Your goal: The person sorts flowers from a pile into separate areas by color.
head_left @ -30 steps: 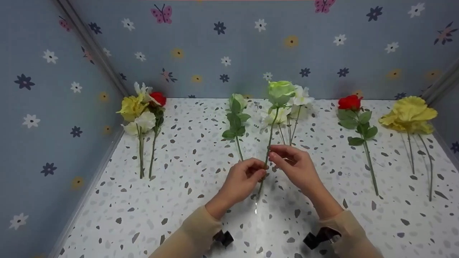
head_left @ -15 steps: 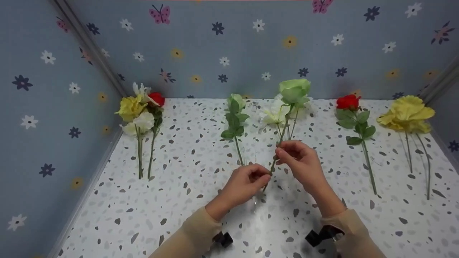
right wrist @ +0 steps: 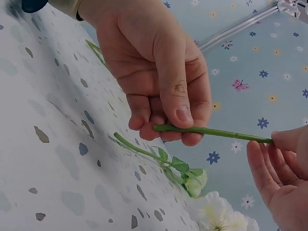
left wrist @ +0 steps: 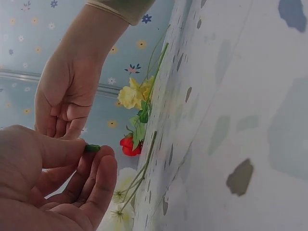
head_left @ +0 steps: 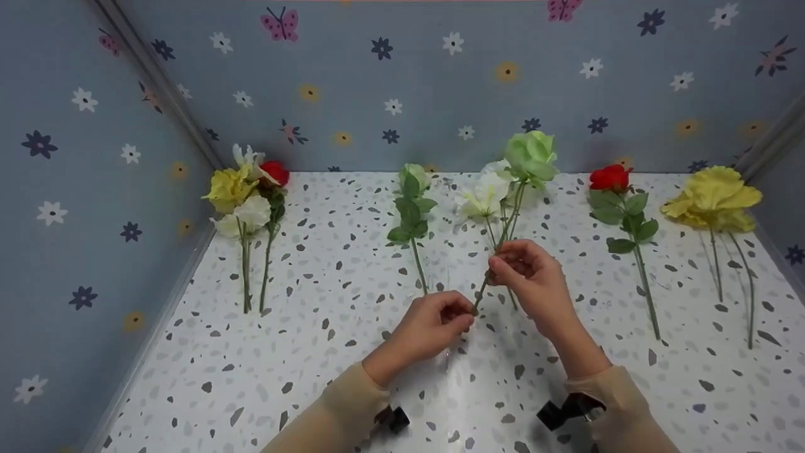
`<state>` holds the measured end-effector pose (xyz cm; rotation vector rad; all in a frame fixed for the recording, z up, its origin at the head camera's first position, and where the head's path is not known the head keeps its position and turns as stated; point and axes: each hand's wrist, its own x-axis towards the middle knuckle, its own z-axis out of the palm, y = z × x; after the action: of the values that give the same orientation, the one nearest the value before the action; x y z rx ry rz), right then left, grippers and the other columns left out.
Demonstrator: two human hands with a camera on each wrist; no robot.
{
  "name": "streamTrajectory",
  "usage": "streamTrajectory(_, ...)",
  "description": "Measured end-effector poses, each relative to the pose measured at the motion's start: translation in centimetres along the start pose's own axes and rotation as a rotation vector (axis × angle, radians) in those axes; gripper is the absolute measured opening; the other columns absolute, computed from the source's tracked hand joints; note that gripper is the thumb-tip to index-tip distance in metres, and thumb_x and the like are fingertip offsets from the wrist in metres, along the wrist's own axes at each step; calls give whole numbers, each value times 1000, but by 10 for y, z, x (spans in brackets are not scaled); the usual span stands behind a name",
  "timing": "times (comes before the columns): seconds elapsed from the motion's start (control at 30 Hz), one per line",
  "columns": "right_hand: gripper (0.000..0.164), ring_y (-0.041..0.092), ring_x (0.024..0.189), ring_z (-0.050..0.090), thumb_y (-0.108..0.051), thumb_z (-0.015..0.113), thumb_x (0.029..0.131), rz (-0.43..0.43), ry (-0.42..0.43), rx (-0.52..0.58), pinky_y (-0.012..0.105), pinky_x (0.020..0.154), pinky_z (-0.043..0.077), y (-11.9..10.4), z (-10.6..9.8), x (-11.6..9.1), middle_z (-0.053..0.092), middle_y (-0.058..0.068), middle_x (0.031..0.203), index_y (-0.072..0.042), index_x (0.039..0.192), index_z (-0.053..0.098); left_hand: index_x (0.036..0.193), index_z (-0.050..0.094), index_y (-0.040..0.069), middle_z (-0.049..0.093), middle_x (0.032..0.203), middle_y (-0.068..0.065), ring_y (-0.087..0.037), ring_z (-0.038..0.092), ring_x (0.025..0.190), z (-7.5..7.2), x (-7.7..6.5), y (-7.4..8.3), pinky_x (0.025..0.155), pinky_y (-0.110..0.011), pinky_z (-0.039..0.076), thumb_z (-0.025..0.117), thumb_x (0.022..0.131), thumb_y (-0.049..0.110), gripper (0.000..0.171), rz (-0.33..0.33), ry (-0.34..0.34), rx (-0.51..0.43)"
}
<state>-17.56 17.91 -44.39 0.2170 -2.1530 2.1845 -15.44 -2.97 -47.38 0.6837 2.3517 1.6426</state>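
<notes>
A pale green rose (head_left: pixel 531 156) is held up over the middle of the table, leaning to the right with its bloom away from the person. My left hand (head_left: pixel 431 324) pinches the lower end of its stem (right wrist: pixel 216 132) between thumb and fingers. Higher up the same stem, my right hand (head_left: pixel 533 277) grips it between thumb and fingertips. Behind the bloom lie white flowers (head_left: pixel 487 192), partly hidden by the rose and the right hand. To the left, a second pale green rose (head_left: pixel 414 176) with leaves lies on the table, its stem end near the left hand.
At the far left lies a bunch with a yellow flower (head_left: pixel 227 189), white flowers and a red rose (head_left: pixel 275 173). Another red rose (head_left: pixel 610 179) and yellow flowers (head_left: pixel 717 198) lie on the right. Patterned walls (head_left: pixel 427 82) border the speckled table (head_left: pixel 339 377).
The rose's bloom has swung to the right and now overlaps the white flowers. My right hand has shifted slightly right and away; my left hand now pinches nearer the stem's end.
</notes>
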Motion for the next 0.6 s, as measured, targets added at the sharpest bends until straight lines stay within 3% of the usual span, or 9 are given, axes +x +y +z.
streamTrajectory(0.17,45,30,89,70,-19,75,93,17,-30,-32,41,79,61,8,8,-3,65,20,107,-1,128,55,100,73,11,71,89,7,-6,65,80,-4,1,1,74,-25,56,71,94,12,6,18,37,65)
streamTrajectory(0.4,38,29,88,72,-17,74,93,4,-45,-138,37,77,61,11,20,-8,70,14,104,-10,129,62,98,73,12,70,89,6,-8,65,79,-7,1,1,73,-26,56,73,93,13,5,1,90,92)
streamTrajectory(0.6,38,28,85,73,-16,76,92,-2,-20,-151,37,74,61,10,22,-7,72,12,102,-9,127,64,98,74,14,70,89,7,-7,65,80,-18,2,3,74,-25,56,73,94,17,6,7,86,135)
